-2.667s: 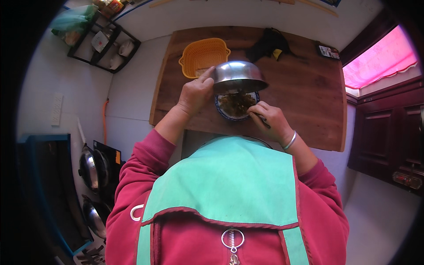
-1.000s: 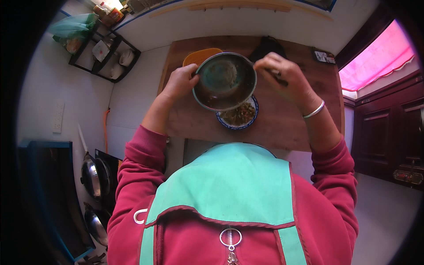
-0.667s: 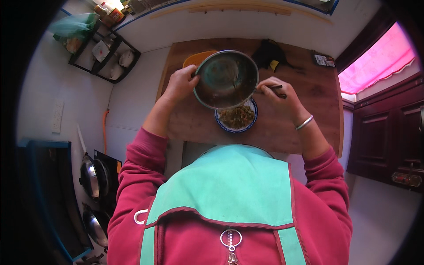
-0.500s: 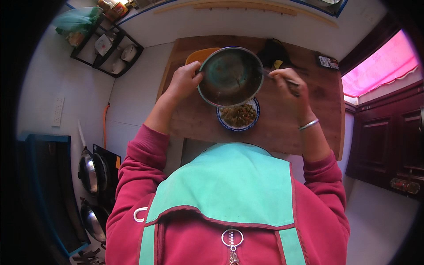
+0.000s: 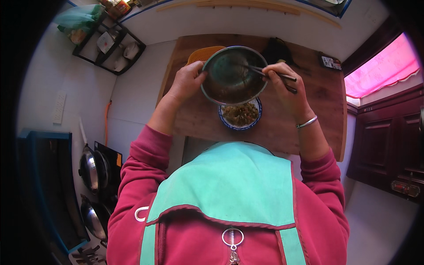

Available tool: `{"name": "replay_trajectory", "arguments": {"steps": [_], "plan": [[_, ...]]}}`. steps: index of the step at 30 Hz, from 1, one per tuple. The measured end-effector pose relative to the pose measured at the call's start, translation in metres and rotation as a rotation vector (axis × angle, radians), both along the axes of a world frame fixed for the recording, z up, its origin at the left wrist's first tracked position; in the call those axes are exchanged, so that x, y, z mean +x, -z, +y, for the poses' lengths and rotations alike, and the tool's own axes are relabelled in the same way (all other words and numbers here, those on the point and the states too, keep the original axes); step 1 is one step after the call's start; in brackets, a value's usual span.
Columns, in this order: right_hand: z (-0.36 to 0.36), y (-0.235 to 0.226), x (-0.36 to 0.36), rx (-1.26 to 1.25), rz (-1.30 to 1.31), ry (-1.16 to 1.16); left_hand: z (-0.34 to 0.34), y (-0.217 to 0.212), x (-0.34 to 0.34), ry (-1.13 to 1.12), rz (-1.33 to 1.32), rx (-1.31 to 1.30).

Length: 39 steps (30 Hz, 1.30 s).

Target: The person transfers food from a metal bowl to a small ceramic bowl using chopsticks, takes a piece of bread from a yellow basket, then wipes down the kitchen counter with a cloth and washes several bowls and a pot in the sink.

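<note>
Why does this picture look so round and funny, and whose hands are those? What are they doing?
The picture comes from a small camera worn on a person's head, looking straight down. Its lens sees very wide, so straight edges bend and the corners go dark. There is no machine here, only a person in a red top and a green apron.

The arms come up from the bottom of the picture. The left hand holds a metal bowl by its rim, tilted above the wooden table. The right hand holds dark chopsticks that reach into the bowl.

Right under the metal bowl sits a small blue-rimmed dish with chopped brownish-green food in it. Behind the bowl you can see part of an orange container and something black on the table.
</note>
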State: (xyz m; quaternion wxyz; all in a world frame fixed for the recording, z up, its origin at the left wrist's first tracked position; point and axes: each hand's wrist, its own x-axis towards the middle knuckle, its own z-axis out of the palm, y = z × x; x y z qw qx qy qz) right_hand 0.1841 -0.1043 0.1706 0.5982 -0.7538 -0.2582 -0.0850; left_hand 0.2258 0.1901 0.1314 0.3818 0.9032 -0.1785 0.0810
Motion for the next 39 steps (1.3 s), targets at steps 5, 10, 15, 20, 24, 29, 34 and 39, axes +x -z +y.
{"name": "replay_trajectory", "arguments": {"steps": [5,10,15,20,24,29,34,39], "plan": [[-0.006,-0.014,-0.004,-0.193,-0.167,-0.005,-0.008,-0.014,-0.01,-0.036,-0.027,0.086],[-0.016,-0.004,-0.009,-0.423,-0.121,-0.093,-0.01,-0.008,-0.012,-0.027,-0.089,0.089],[-0.027,0.003,-0.008,-0.198,-0.108,0.083,-0.011,0.004,-0.014,-0.048,-0.015,0.06],[-0.034,0.015,-0.016,0.014,0.038,0.116,-0.015,0.004,-0.016,-0.049,-0.067,0.077],[-0.029,0.036,-0.014,-0.189,0.083,-0.067,-0.022,0.002,-0.015,0.002,-0.112,0.054],[-0.023,0.021,-0.012,-0.123,0.021,0.095,-0.023,-0.008,-0.017,0.015,-0.176,0.117],[-0.012,0.024,-0.01,-0.003,0.129,-0.01,-0.025,-0.014,-0.02,0.01,-0.143,0.1],[-0.008,0.026,-0.01,-0.114,0.122,-0.054,-0.024,-0.016,-0.024,0.044,-0.144,0.107]]}}
